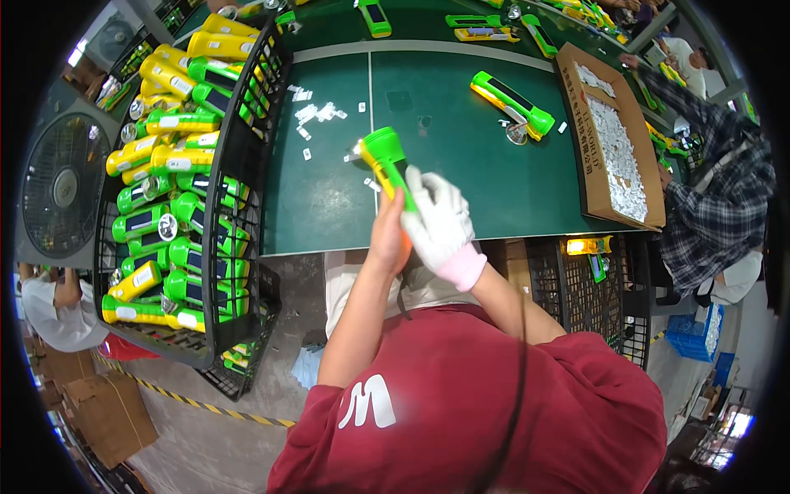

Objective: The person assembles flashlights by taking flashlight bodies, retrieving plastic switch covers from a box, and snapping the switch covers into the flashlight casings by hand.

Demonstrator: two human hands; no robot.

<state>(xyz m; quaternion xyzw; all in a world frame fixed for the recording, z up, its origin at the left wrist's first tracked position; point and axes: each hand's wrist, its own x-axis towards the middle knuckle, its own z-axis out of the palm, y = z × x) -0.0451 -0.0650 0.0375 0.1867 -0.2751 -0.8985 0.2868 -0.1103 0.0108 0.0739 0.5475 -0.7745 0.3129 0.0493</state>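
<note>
Above the near part of the green worktable, I hold a green and yellow flashlight (384,148) tilted, its wide head pointing away from me. My bare left hand (388,233) is closed round the lower body. My right hand (439,216), in a white glove with a pink cuff, is closed against the flashlight's right side, and its fingers hide part of the handle. Small white pieces (322,112) lie scattered on the table beyond and to the left. A second green and yellow flashlight (514,105) rests farther right.
A black crate (216,247) piled with flashlights stands at the left, by a large fan (66,185). An open cardboard box (594,169) of white pieces sits on the table's right edge. More flashlights (374,18) lie across the far side. A person in a plaid shirt (724,189) works at right.
</note>
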